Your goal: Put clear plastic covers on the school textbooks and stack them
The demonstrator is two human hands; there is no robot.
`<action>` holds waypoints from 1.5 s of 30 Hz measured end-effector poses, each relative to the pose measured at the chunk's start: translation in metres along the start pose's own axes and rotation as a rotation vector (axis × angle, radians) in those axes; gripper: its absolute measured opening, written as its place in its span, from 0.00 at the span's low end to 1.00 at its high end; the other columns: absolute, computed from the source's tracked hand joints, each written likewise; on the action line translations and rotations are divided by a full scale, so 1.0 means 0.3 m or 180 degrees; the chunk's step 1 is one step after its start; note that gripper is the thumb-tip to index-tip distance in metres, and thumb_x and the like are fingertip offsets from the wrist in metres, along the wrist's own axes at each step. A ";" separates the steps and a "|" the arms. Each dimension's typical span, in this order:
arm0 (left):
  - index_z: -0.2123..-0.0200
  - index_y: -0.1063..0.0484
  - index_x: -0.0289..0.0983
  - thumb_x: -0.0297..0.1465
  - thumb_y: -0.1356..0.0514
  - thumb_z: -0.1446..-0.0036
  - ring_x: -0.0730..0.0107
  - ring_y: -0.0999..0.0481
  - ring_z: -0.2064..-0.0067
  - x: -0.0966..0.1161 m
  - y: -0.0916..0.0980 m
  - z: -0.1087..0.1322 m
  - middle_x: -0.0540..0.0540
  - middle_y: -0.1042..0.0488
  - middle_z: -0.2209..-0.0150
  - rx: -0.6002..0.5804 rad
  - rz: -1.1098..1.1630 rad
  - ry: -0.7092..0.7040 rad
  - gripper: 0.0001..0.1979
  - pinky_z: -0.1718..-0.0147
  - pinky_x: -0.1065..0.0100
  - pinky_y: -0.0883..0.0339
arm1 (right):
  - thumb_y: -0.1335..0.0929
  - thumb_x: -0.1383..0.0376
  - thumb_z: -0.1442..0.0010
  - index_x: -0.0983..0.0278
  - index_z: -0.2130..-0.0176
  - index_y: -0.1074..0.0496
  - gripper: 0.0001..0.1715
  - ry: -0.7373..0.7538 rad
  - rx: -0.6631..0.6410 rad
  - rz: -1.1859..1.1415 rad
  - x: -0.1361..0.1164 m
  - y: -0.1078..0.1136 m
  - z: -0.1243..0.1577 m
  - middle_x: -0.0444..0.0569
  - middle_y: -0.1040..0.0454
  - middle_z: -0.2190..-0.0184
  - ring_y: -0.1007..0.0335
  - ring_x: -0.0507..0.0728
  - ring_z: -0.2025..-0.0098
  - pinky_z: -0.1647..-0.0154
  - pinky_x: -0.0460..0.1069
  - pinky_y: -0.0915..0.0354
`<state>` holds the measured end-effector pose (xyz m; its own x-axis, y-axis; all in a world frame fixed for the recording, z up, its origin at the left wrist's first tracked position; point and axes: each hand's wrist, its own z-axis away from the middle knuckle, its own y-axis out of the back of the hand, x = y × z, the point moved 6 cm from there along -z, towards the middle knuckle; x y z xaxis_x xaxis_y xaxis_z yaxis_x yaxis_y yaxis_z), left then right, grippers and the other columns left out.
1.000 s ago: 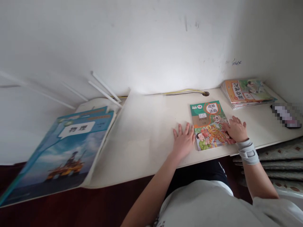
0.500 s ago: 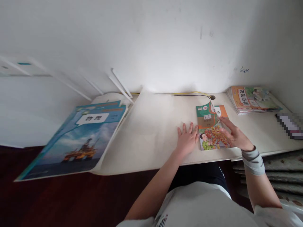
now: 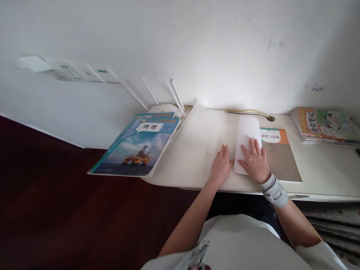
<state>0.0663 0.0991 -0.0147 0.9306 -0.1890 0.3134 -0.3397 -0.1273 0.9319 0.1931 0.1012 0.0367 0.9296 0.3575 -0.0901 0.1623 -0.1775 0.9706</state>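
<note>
A textbook (image 3: 282, 161) lies on the white desk with its front cover turned to the left. The blank white inside of that cover (image 3: 247, 127) curves up a little, and a greyish-brown title page shows on the right. My right hand (image 3: 255, 163), in a grey wrist wrap (image 3: 274, 190), rests on the white side with fingers spread. My left hand (image 3: 221, 167) lies on the desk just left of the book, fingers stretched out and holding nothing. Its thumb side is close to the book's left edge; whether they touch I cannot tell.
Blue physics textbooks (image 3: 140, 150) lie overlapping at the desk's left end, partly over its edge. Behind them stands a white router (image 3: 165, 109) with antennas. A book stack (image 3: 327, 125) sits at the right. Cables run along the wall to a hole (image 3: 270, 118).
My right hand has turned the colourful cover over to the left and now presses on its white inside. My left hand stays beside the book. The view has swung left.
</note>
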 end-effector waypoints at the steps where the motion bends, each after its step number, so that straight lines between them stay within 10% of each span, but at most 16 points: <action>1: 0.38 0.54 0.21 0.30 0.55 0.37 0.55 0.50 0.35 -0.002 0.000 0.001 0.24 0.49 0.37 0.0006 0.0053 -0.0008 0.28 0.41 0.55 0.46 | 0.35 0.57 0.41 0.63 0.41 0.39 0.31 -0.0003 0.0023 0.0053 -0.010 -0.002 -0.007 0.65 0.55 0.35 0.61 0.71 0.34 0.43 0.69 0.51; 24: 0.41 0.44 0.28 0.21 0.52 0.44 0.53 0.44 0.37 -0.051 0.059 0.048 0.30 0.39 0.41 0.0479 0.0070 -0.0063 0.26 0.43 0.51 0.42 | 0.40 0.59 0.38 0.65 0.43 0.37 0.26 0.0373 -0.0309 0.0170 -0.165 -0.046 -0.022 0.61 0.49 0.36 0.56 0.70 0.34 0.42 0.71 0.54; 35: 0.43 0.37 0.32 0.19 0.54 0.42 0.50 0.41 0.38 -0.016 0.036 0.066 0.34 0.37 0.41 0.0123 -0.0259 0.0106 0.24 0.42 0.48 0.45 | 0.34 0.49 0.45 0.64 0.37 0.48 0.43 0.0043 -0.0721 0.0231 0.070 -0.046 -0.477 0.63 0.60 0.33 0.68 0.73 0.33 0.42 0.72 0.59; 45: 0.46 0.33 0.33 0.20 0.52 0.44 0.63 0.35 0.41 -0.079 0.124 0.071 0.36 0.37 0.41 0.0023 0.1135 0.0197 0.23 0.43 0.61 0.40 | 0.39 0.57 0.39 0.64 0.41 0.41 0.29 -0.0481 -0.0354 0.0300 0.115 -0.118 -0.473 0.60 0.54 0.34 0.66 0.69 0.33 0.40 0.70 0.62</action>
<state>0.0287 0.0782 0.0085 0.7598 -0.1634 0.6293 -0.6453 -0.0710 0.7606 0.1725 0.2498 0.0308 0.9793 0.2010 -0.0220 0.0425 -0.0984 0.9942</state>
